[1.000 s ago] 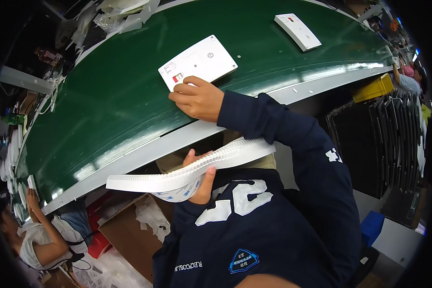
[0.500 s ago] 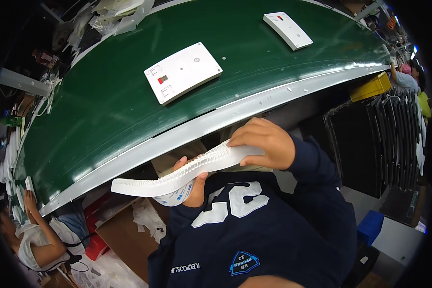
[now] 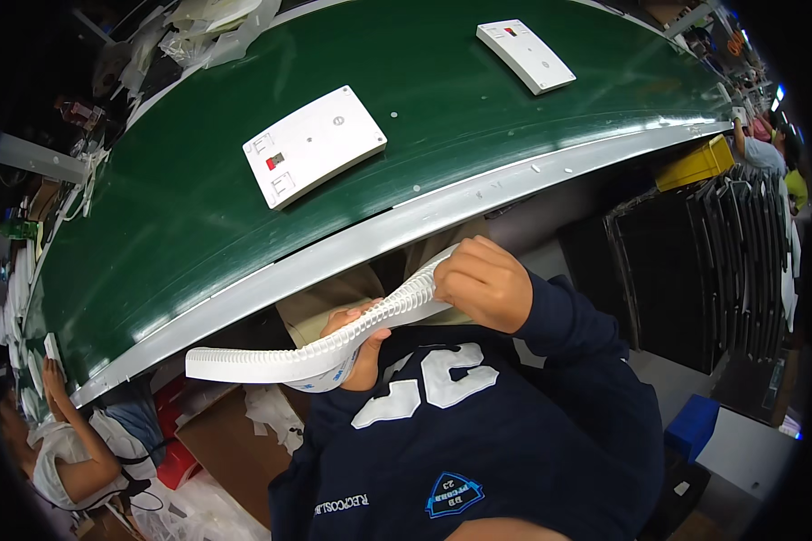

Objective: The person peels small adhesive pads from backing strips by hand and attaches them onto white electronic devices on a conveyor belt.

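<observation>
A long, curved white strip [image 3: 271, 361] with a row of ribs along its edge stretches between my hands in front of my chest, below the table edge. My left hand [image 3: 363, 368] is closed around its middle, thumb on the near side and fingers on the far side. Blue printing shows on a white rounded part [image 3: 320, 382] beside that palm. My right hand [image 3: 485, 287] pinches the strip near its right end, fingers curled and the fingertips partly hidden. The strip's left end sticks out free.
On the green belt surface [image 3: 180, 207] lie two flat white device housings, one nearer [image 3: 316, 149] and one farther right [image 3: 525, 56]. A pale metal rail [image 3: 334, 257] edges it. Black panels [image 3: 668, 270] stand at right below a yellow bin [image 3: 695, 164]. A co-worker's hands [image 3: 54, 383] are at left.
Both white housings have shifted left along the green surface. My right hand has moved slightly left and down, its fingers curling tighter, and the strip has shifted left.
</observation>
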Available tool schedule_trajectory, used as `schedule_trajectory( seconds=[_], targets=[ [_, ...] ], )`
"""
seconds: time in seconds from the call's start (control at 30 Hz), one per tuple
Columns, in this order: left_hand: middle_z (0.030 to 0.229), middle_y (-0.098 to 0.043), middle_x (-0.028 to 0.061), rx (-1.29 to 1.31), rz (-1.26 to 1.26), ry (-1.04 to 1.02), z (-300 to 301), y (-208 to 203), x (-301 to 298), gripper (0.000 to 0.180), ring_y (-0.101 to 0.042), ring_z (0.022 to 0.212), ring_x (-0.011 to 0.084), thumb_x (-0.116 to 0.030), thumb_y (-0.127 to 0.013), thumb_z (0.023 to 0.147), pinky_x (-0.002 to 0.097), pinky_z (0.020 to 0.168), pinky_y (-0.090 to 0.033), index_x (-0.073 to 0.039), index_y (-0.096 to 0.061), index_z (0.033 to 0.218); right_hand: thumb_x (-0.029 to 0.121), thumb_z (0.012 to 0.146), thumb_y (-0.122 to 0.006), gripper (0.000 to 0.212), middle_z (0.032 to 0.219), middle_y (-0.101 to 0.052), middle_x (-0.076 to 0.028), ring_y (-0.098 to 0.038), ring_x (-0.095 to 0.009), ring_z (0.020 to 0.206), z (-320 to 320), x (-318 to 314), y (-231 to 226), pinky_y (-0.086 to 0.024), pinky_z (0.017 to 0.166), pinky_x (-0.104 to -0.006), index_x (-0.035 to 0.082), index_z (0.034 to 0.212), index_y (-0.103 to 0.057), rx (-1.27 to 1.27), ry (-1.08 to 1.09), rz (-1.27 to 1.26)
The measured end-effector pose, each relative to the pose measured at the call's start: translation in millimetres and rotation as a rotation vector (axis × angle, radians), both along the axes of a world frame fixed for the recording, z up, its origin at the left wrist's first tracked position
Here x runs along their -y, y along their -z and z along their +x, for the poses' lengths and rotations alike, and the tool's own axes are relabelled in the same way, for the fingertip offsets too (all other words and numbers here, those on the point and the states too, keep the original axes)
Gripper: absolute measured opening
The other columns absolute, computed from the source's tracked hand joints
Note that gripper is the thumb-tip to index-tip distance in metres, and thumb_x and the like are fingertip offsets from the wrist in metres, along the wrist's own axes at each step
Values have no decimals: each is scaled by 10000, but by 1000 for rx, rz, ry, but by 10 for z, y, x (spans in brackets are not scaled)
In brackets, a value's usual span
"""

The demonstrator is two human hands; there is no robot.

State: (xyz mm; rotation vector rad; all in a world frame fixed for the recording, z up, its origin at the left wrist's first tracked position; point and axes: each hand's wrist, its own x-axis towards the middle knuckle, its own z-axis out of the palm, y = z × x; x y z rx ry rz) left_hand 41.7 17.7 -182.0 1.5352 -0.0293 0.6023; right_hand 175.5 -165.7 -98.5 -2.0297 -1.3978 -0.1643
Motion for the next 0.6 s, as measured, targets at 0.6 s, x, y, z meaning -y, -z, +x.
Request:
schedule_trajectory(
  seconds=[0.6],
  targets=[
    [1085,-612,155,-26,-134,-228,-196,-77,-276,411,-599,994,207,-48,-693,840,310,909,-459,-20,-450,1171,-25,758,-619,577,760,-605,-34,-559,-141,700,2192,-1496,-424,-439,677,-265,115,1293,-455,-276,-166,-395]
  ],
)
